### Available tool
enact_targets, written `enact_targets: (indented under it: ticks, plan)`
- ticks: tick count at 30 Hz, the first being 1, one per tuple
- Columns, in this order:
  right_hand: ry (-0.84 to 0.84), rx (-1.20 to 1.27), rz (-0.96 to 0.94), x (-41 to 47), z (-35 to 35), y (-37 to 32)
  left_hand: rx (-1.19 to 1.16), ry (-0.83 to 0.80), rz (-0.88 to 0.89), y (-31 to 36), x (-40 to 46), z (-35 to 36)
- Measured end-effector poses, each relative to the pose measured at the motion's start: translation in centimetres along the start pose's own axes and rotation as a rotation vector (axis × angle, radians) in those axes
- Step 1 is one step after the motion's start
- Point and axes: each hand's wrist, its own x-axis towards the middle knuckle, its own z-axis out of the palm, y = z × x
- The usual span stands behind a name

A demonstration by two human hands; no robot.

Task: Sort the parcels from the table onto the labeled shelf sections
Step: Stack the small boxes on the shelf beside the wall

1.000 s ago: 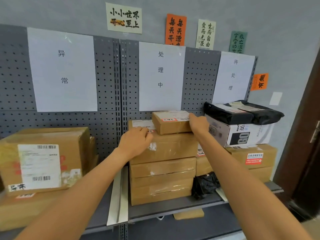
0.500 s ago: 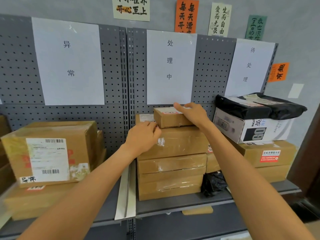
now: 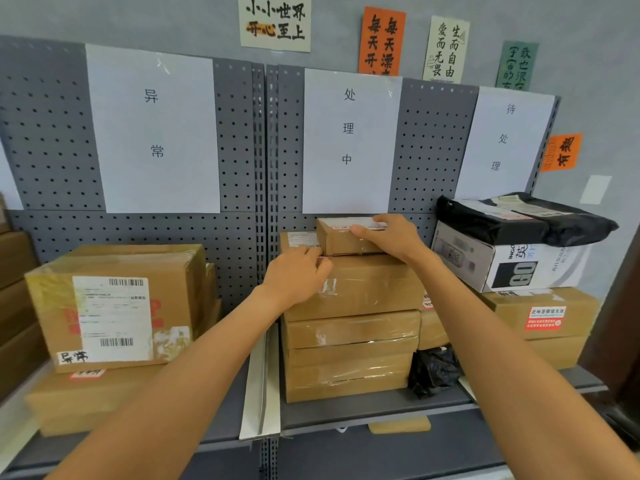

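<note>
Small brown parcel (image 3: 341, 237) sits on top of the carton stack (image 3: 351, 327) in the middle shelf section, under the 处理中 sign (image 3: 349, 140), w/ a flatter labelled box just behind/left of it. Right hand (image 3: 393, 237) lies over its right end, thumb across the front top edge, fingers over the top: gripping it, though finger wrap at the back is hidden. Left hand (image 3: 298, 277) rests on the top carton's front-left corner, fingers loosely bent, fingertips touching the parcel's lower left edge; holding nothing, prob. steadying. Hands near each other, not together. Handling guess: stiff cardboard, light enough for one hand, taped faces look a bit slick, so take it by the short ends or pinch top and bottom, not the glossy tape. Vs. half a sec ago: parcel in the same spot on the stack, right hand has slid further over the top w/ thumb now at the front; left hand barely shifted. Looks like final squaring-up before letting go.
</note>
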Motion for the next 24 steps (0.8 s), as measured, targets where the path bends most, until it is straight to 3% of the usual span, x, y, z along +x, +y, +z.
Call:
enact_targets:
  ticks: [4,8,18,24]
  plan:
    - [0.099,-0.103,-0.060,-1.0,-1.0,-1.7,-0.104,-0.152,-0.023,-0.2,0.5,-1.6]
    - [0.195,-0.312,-0.191,-2.8,-0.7,-4.9,-0.164,-0.065,-0.032,-1.2,-0.5,-3.9]
    - [0.107,-0.581,-0.503,-10.0,7.8,-16.9,0.250,0.088,-0.097,-10.4,-8.5,-14.2]
    - [0.033,-0.587,-0.656,-15.4,14.8,-25.8,0.438,0.066,-0.199,-19.0,-18.1,-21.4]
